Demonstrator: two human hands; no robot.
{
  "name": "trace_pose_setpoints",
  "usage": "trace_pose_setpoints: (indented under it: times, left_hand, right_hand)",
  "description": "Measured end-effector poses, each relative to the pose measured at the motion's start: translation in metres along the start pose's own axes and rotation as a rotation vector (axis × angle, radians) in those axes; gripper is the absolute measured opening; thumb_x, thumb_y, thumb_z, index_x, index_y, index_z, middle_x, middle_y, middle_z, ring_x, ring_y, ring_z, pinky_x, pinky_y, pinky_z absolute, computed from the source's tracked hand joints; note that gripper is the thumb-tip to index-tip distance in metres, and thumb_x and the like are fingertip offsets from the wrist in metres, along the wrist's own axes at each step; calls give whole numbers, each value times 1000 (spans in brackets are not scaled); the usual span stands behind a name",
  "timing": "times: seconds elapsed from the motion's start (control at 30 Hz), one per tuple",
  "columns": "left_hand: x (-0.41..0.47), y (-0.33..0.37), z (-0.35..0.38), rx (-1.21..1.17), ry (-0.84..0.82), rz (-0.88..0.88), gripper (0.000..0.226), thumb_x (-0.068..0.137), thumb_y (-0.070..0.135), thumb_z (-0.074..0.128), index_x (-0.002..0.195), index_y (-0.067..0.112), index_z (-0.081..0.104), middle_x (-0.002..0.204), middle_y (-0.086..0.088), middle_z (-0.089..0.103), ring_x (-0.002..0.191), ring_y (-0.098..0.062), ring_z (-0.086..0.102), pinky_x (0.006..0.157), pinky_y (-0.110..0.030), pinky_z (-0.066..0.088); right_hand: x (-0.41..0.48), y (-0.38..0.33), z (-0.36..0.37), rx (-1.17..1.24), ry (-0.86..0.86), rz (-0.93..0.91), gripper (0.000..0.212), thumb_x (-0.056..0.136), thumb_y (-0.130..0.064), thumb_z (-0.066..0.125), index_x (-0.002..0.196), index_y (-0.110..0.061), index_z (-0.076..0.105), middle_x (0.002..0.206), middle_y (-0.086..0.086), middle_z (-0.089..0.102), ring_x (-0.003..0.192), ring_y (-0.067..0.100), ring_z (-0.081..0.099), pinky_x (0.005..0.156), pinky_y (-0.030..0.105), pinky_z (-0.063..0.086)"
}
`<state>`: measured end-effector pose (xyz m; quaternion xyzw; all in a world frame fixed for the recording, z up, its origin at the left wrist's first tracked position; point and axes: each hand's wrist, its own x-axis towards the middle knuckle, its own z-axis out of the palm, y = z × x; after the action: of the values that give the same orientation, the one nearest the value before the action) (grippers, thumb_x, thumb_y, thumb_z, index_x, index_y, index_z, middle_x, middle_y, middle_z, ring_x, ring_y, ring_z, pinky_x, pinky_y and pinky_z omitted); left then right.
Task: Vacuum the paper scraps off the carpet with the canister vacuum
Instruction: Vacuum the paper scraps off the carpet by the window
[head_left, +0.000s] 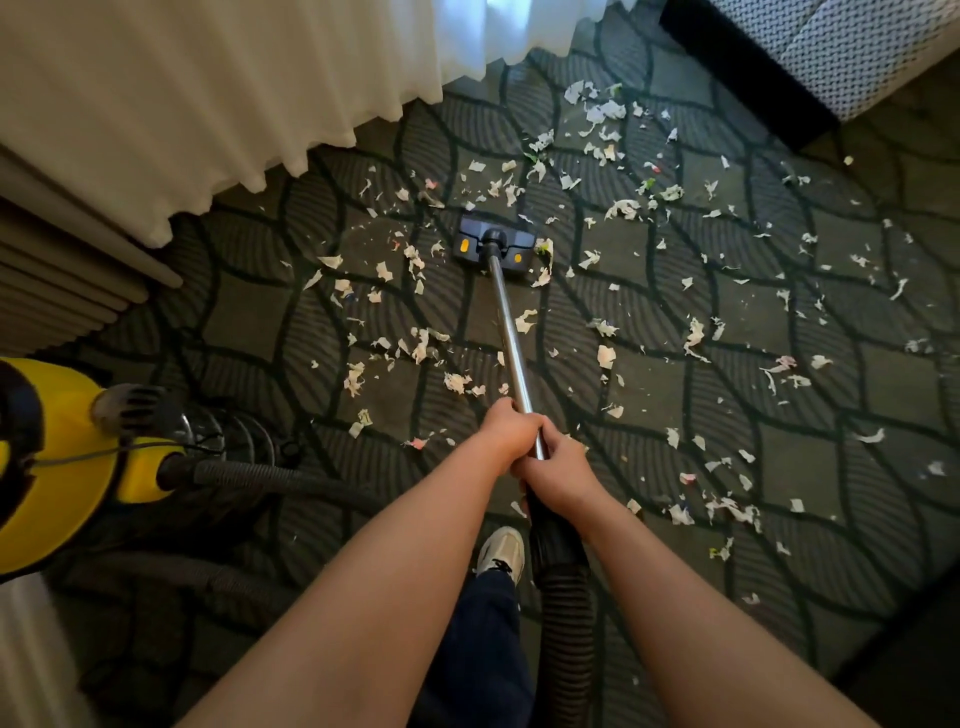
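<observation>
Your two bare forearms reach in from the bottom edge, both hands wrapped round the vacuum wand: left hand (506, 428) curled on the shiny metal tube (511, 338), right hand (558, 475) just below it, touching it, gripping where the tube meets the black handle. Black ribbed hose (566, 613) drops from that handle past your pale sneaker (501, 553). Tube runs forward to the dark flat floor head with two orange pedals (496, 244), flat on the dark leaf-patterned carpet (810, 457). Torn white paper scraps (605, 356) lie all round the head, thickest beyond it and to your right. Yellow canister vacuum body (67, 457) sits at your left, hose coming out of it. Cream pleated curtain (208, 104) hangs top left; patterned grey upholstered furniture (857, 47) top right.
</observation>
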<state>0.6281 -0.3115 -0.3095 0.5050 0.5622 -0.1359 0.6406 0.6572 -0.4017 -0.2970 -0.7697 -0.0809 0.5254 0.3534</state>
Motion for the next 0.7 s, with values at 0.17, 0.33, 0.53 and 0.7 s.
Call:
trace_pose_setpoints:
  times: [0.17, 0.33, 0.53, 0.7]
  left_hand:
    - [-25, -22, -15, 65, 19, -32, 41, 95, 12, 50, 135, 5, 43, 128, -14, 55, 105, -25, 57, 76, -28, 46]
    - [-44, -41, -27, 87, 5, -61, 39, 95, 16, 52, 132, 5, 46, 125, -16, 57, 111, -29, 59, 92, -35, 50]
    - [-73, -60, -21, 30, -31, -111, 44, 92, 13, 57, 133, 4, 43, 114, -16, 59, 104, -30, 63, 91, -39, 54]
    - [-94, -71, -3, 17, -12, -124, 39, 91, 13, 58, 128, 2, 49, 115, -17, 62, 102, -28, 64, 91, -39, 55]
  right_hand:
    - [-32, 1, 23, -23, -26, 14, 47, 81, 2, 61, 118, -26, 53, 70, 5, 61, 52, 15, 58, 48, 26, 49]
    - [-56, 6, 38, -25, -40, 39, 43, 80, 2, 60, 114, -24, 54, 67, 5, 59, 50, 17, 57, 49, 30, 48]
    - [-89, 19, 37, -55, -72, 68, 39, 83, -1, 63, 115, -22, 55, 67, 5, 59, 49, 14, 56, 48, 28, 48]
    - [-113, 28, 21, -121, -117, 68, 37, 85, 1, 61, 116, -17, 55, 71, 6, 59, 51, 13, 56, 44, 24, 47]
